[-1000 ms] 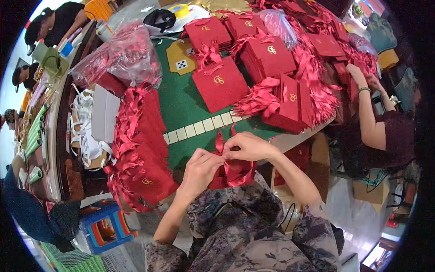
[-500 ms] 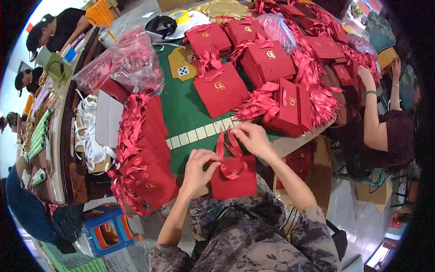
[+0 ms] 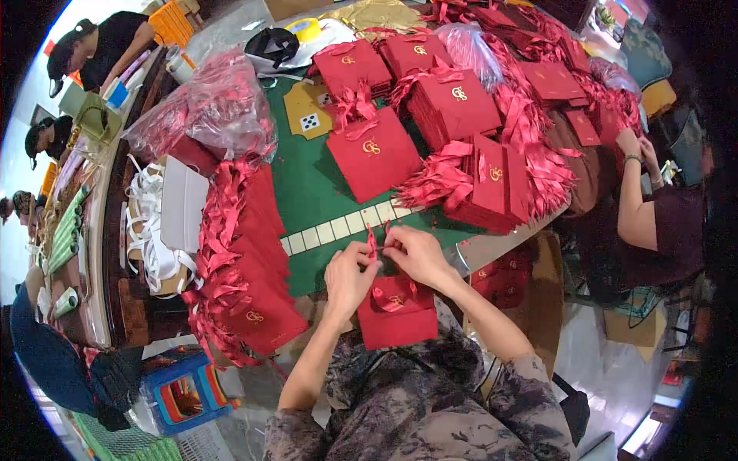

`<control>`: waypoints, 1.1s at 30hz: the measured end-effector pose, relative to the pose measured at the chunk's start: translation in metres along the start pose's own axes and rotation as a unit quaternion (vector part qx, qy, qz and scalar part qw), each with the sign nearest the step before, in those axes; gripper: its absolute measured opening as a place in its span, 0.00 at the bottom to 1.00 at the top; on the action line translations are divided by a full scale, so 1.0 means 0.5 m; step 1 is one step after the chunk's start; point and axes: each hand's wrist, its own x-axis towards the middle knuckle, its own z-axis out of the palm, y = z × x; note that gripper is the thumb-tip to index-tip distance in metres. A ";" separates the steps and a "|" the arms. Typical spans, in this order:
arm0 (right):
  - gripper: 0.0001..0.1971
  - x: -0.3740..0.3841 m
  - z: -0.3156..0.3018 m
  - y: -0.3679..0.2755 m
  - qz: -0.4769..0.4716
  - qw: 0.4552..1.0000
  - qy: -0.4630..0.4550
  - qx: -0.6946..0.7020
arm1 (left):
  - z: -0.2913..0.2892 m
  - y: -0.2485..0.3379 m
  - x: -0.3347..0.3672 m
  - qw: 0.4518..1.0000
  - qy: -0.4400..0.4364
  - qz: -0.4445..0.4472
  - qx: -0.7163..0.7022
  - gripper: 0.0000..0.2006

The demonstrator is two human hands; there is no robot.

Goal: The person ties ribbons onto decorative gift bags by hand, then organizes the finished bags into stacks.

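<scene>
A small red paper gift bag [image 3: 397,328] with a gold emblem lies at the table's near edge, against my body. My left hand [image 3: 350,278] and my right hand [image 3: 417,256] meet just above it. Each is closed in a pinch on the bag's red ribbon [image 3: 372,242], whose ends stick up past the fingertips. Exactly how the ribbon is looped between the fingers is hidden. A lower stretch of ribbon lies across the bag's face.
Overlapping red bags with ribbons [image 3: 254,269] lie at my left, beside a box of white ribbon [image 3: 150,230]. Stacked red bags [image 3: 453,107] and a single bag [image 3: 374,154] occupy the green tabletop [image 3: 307,180]. A co-worker's arm [image 3: 638,207] is at the right.
My hands have drawn closer together, and the right has come down and inward. The ribbon loop that stood up is now gathered between the fingertips. The co-worker's hands at the right have come together.
</scene>
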 end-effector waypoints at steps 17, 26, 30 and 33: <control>0.09 -0.005 0.007 0.026 0.079 0.968 -0.009 0.239 | 0.002 0.048 0.001 0.988 0.067 -0.040 -0.131 0.07; 0.05 0.014 0.000 0.020 0.089 0.949 0.078 0.293 | -0.015 0.009 -0.028 0.972 0.140 0.005 -0.190 0.18; 0.05 0.032 -0.012 0.042 0.070 0.947 0.112 0.291 | -0.030 0.003 -0.090 0.967 -0.061 -0.015 -0.246 0.38; 0.06 0.057 -0.020 -0.002 0.048 0.960 0.094 0.260 | -0.038 -0.006 -0.111 0.976 -0.050 -0.026 -0.209 0.40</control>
